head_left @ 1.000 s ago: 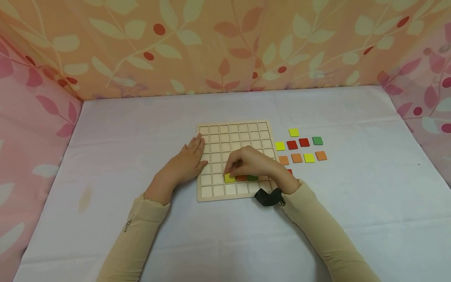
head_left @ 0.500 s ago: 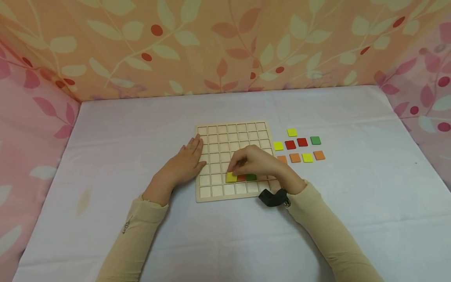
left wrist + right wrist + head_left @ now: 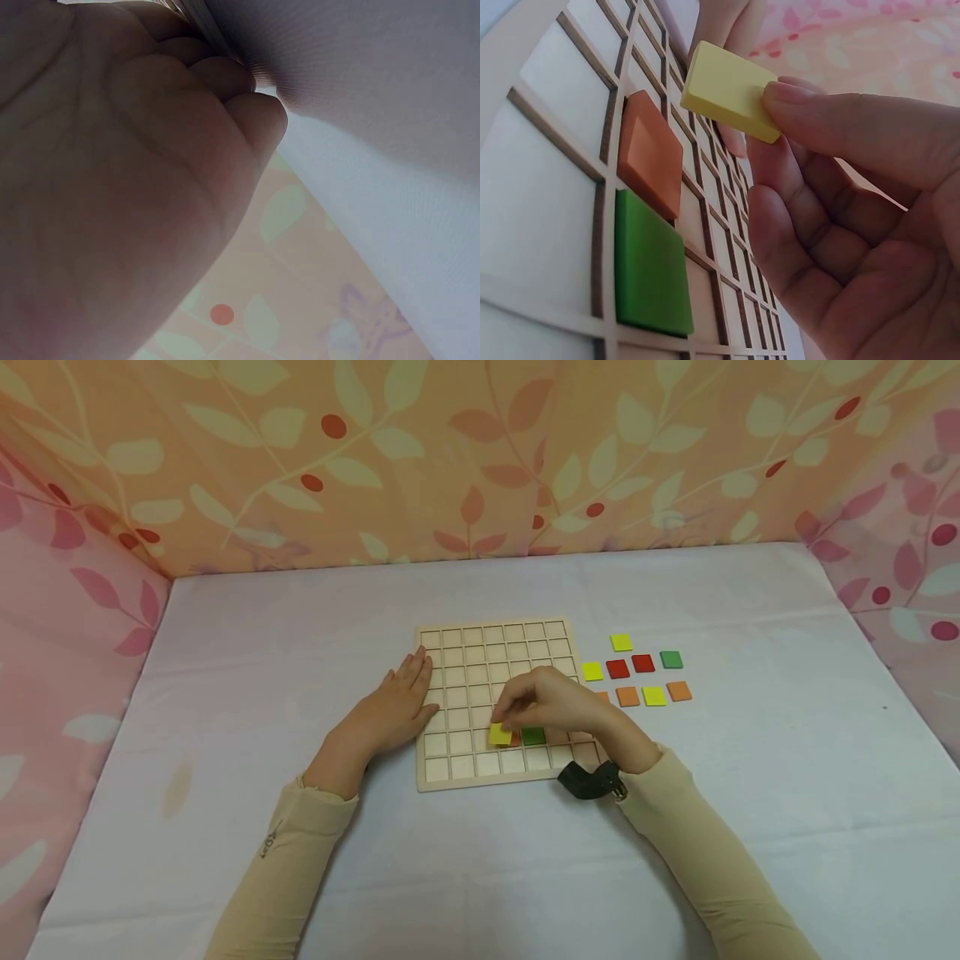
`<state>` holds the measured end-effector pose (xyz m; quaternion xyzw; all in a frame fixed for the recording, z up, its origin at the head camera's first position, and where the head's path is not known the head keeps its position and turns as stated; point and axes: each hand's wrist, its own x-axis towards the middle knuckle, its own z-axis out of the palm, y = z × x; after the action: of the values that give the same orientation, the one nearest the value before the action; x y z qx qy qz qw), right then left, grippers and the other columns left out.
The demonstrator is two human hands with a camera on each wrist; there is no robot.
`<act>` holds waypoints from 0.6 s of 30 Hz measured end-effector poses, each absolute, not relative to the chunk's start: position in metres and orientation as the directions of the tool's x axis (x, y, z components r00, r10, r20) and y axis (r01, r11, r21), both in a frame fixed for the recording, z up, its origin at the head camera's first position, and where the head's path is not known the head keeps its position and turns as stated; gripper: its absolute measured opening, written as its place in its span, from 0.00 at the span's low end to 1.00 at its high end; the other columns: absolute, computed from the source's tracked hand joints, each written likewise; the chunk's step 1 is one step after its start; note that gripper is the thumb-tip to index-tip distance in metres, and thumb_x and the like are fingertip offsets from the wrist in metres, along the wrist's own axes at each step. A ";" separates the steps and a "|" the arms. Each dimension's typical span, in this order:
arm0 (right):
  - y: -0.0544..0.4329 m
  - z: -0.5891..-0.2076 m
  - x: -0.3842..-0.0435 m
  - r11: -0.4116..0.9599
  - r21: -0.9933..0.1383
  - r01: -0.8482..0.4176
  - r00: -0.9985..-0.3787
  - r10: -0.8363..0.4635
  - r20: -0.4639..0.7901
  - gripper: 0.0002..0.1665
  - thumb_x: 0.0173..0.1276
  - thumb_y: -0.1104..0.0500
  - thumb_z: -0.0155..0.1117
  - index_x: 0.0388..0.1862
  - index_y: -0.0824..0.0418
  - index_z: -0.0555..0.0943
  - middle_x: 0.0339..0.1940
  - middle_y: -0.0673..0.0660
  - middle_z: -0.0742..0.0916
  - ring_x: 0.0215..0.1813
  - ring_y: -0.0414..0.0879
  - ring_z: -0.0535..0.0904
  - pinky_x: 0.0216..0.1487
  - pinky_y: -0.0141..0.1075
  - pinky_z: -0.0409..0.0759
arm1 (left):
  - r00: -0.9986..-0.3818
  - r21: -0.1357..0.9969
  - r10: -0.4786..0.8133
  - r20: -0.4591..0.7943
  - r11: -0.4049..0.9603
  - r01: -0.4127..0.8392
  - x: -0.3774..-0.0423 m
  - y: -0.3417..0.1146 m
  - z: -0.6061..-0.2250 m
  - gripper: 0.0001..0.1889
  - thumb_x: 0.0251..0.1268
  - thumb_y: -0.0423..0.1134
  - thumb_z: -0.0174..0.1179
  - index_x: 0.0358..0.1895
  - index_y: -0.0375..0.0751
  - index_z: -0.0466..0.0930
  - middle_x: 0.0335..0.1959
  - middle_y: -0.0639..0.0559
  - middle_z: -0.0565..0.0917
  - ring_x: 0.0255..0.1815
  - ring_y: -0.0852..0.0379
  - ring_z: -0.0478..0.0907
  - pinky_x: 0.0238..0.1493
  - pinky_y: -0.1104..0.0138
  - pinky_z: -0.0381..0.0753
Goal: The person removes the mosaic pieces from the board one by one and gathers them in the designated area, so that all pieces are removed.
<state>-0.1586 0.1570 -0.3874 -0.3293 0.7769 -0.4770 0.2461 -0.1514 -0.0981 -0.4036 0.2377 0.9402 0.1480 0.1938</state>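
Observation:
My right hand (image 3: 551,700) pinches a yellow square tile (image 3: 731,90) between thumb and fingertips, raised above the wooden grid board (image 3: 457,767). In the right wrist view, an orange tile (image 3: 651,154) and a green tile (image 3: 652,262) sit in neighbouring cells of the board. From the head view the yellow tile partly overlaps the orange one, close beside the green. My left hand (image 3: 397,703) lies with straight fingers along the board's left edge, its fingertips at the frame. The left wrist view shows its palm side (image 3: 150,172) and curved fingertips against the board's edge.
Right of the board, loose tiles lie on the white cloth: yellow (image 3: 621,642), red (image 3: 642,663), green (image 3: 671,659) and orange (image 3: 678,691) among them. A black wrist strap piece (image 3: 588,780) hangs at the right wrist. Floral curtains (image 3: 480,460) surround the table.
My right hand has lifted the yellow tile from its place left of the orange tile and moved it slightly right, over the orange one. The left hand stays in place.

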 end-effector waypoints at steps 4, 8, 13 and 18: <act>0.160 -0.388 -0.159 0.342 -0.895 -0.284 -0.667 -0.742 -0.072 0.05 0.58 0.69 0.68 0.34 0.64 0.86 0.34 0.53 0.87 0.35 0.44 0.81 0.40 0.36 0.81 | -0.811 0.372 0.504 -0.297 0.843 0.388 -0.151 -0.098 -0.403 0.37 0.75 0.46 0.43 0.73 0.28 0.35 0.75 0.37 0.33 0.75 0.43 0.33 0.71 0.49 0.42; 0.164 -0.388 -0.160 0.359 -0.886 -0.293 -0.673 -0.736 -0.076 0.05 0.58 0.68 0.68 0.34 0.63 0.86 0.34 0.52 0.87 0.35 0.44 0.81 0.40 0.36 0.81 | -0.811 0.374 0.505 -0.297 0.843 0.388 -0.151 -0.098 -0.403 0.37 0.75 0.45 0.44 0.73 0.27 0.35 0.75 0.37 0.33 0.75 0.42 0.33 0.71 0.49 0.42; 0.169 -0.386 -0.159 0.362 -0.886 -0.292 -0.671 -0.737 -0.080 0.05 0.59 0.67 0.68 0.34 0.63 0.86 0.33 0.53 0.87 0.35 0.45 0.81 0.40 0.35 0.80 | -0.811 0.367 0.505 -0.296 0.844 0.392 -0.151 -0.098 -0.403 0.37 0.75 0.46 0.43 0.73 0.27 0.35 0.75 0.37 0.33 0.75 0.43 0.33 0.71 0.49 0.42; 0.175 -0.387 -0.159 0.375 -0.881 -0.287 -0.680 -0.728 -0.089 0.05 0.59 0.68 0.68 0.34 0.62 0.86 0.33 0.53 0.86 0.35 0.44 0.81 0.41 0.35 0.80 | -0.812 0.368 0.506 -0.292 0.843 0.392 -0.151 -0.098 -0.404 0.37 0.75 0.46 0.44 0.73 0.28 0.35 0.75 0.37 0.33 0.75 0.43 0.33 0.71 0.49 0.42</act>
<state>-0.1588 0.1751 -0.3866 -0.3198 0.7935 -0.4585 0.2406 -0.1515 -0.0978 -0.4041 0.2388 0.9404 0.1470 0.1924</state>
